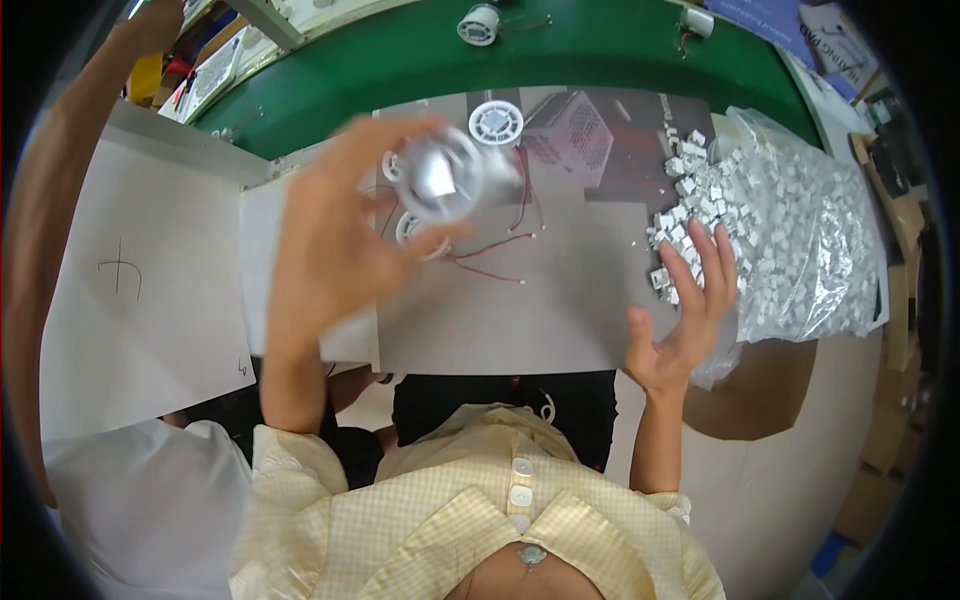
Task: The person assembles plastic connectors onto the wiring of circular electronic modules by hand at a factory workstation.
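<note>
My left hand (335,235), smeared by motion, grips a round, shiny part with a white rim (440,175) between thumb and fingers over the grey cardboard sheet (500,330). Close by lies a white round lamp base (496,122) with thin red and dark wires. Two more white bases, one of them a white ring (409,232) with red leads, are partly hidden behind my left hand and its part. Fingers spread, my right hand (685,315) is at the edge of a heap of small white plastic blocks (710,195) and holds nothing that I can see.
The heap spills from a clear plastic bag (810,240) on the right. Beyond the sheet, a green surface (370,60) carries two white cylindrical parts, one a wired cylinder (480,25). Another person's arm (60,200) reaches along the left, beside a white board (150,270).
</note>
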A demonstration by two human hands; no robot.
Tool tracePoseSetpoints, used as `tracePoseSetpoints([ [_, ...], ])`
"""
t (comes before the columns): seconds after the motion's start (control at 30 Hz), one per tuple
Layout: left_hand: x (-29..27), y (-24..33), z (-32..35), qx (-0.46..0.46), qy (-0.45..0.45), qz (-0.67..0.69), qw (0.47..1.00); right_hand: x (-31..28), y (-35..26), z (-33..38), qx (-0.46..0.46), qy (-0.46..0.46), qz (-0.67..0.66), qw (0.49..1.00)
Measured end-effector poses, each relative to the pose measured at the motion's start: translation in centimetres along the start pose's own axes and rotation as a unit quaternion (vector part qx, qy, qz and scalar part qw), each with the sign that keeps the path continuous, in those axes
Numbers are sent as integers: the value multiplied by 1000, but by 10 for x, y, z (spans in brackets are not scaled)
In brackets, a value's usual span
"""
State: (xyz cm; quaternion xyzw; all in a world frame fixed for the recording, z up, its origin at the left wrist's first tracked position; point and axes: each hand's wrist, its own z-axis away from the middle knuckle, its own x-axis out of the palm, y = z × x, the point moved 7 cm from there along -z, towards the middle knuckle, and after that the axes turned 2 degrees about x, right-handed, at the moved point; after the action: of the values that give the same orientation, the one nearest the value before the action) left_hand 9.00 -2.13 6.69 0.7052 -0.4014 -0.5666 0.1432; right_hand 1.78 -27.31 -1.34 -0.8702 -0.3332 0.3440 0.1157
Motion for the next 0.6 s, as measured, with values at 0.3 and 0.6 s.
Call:
tracePoseSetpoints([
  [0.3,-90,-277,-131,-185,-5,-288,939,4,37,19,105,-79,-11,991],
  [0.6,-69,-338,-169,-16,-5,-457,889,-7,67,35,151,-105,39,982],
])
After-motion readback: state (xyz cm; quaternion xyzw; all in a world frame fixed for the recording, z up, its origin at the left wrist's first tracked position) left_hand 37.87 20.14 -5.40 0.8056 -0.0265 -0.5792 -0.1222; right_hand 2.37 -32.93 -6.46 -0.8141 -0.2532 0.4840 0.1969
